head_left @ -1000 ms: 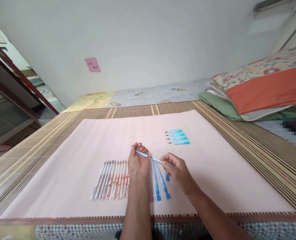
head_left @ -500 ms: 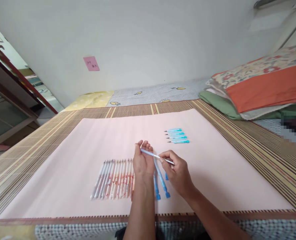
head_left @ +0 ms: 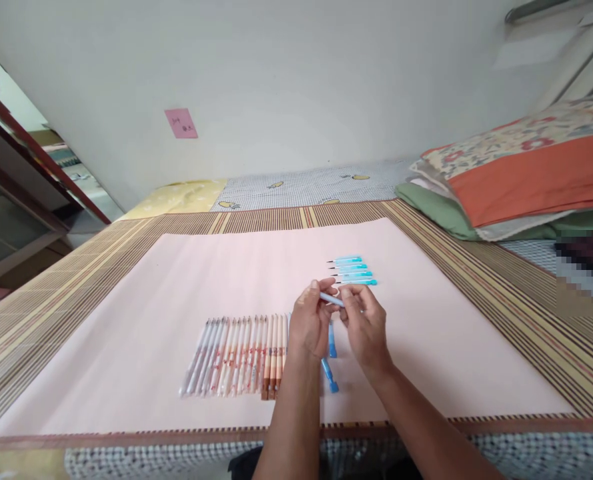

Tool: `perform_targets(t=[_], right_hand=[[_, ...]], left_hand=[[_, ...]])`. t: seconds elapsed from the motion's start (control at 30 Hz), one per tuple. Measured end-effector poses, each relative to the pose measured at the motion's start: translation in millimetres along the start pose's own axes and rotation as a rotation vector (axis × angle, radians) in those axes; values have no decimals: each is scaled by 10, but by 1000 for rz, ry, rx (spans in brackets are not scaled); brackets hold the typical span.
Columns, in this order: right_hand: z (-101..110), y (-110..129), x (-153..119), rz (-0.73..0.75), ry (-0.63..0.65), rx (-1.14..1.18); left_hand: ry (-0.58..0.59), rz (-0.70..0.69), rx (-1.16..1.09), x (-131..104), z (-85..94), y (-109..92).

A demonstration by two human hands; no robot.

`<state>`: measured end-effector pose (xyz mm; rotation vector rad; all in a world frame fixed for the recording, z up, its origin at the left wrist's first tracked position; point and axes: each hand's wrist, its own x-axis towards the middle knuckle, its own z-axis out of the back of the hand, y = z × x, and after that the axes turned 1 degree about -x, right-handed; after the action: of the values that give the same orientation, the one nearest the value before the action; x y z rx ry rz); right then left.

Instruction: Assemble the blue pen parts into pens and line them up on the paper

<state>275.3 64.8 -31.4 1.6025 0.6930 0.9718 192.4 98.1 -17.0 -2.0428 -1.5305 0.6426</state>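
Observation:
Both of my hands meet over the pink sheet, with a slim pale blue pencil [head_left: 331, 299] between them. My left hand [head_left: 307, 321] pinches one end between thumb and fingers. At the other end, the fingertips of my right hand [head_left: 366, 328] close round it and hide that part. Under and beside my left forearm lie blue-capped pencils [head_left: 329, 375], partly covered. To the left, a row of pens [head_left: 231, 357] in pale grey, white and red patterns lies side by side, followed by brown-ended ones [head_left: 272, 360]. Several short turquoise pencils [head_left: 351, 270] with dark tips lie beyond my hands.
The pink sheet [head_left: 126, 333] lies on a striped bamboo mat [head_left: 71, 280]. A folded orange and floral quilt [head_left: 531, 173] is stacked at the right. Behind stands a white wall with a pink note [head_left: 181, 123]. Patterned cloth [head_left: 296, 187] runs along the wall.
My left hand has moved right and turned inward, closing its fingers on the pencil. My right hand has drawn in close to it. More of the brown-ended row now shows.

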Motion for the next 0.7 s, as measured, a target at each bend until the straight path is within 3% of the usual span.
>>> perform_targets(t=[0.13, 0.33, 0.47, 0.6, 0.7], right_hand=[[136, -46, 135, -78, 46, 0], [399, 17, 320, 60, 179, -252], [445, 92, 364, 123, 372, -353], [354, 197, 351, 118, 442, -360], [247, 261, 336, 96, 452, -278]], left_hand=[[54, 30, 175, -13, -19, -52], [115, 78, 660, 5, 81, -184], [317, 174, 969, -49, 108, -281], [506, 340, 981, -98, 128, -235], [567, 329, 935, -102, 137, -177]])
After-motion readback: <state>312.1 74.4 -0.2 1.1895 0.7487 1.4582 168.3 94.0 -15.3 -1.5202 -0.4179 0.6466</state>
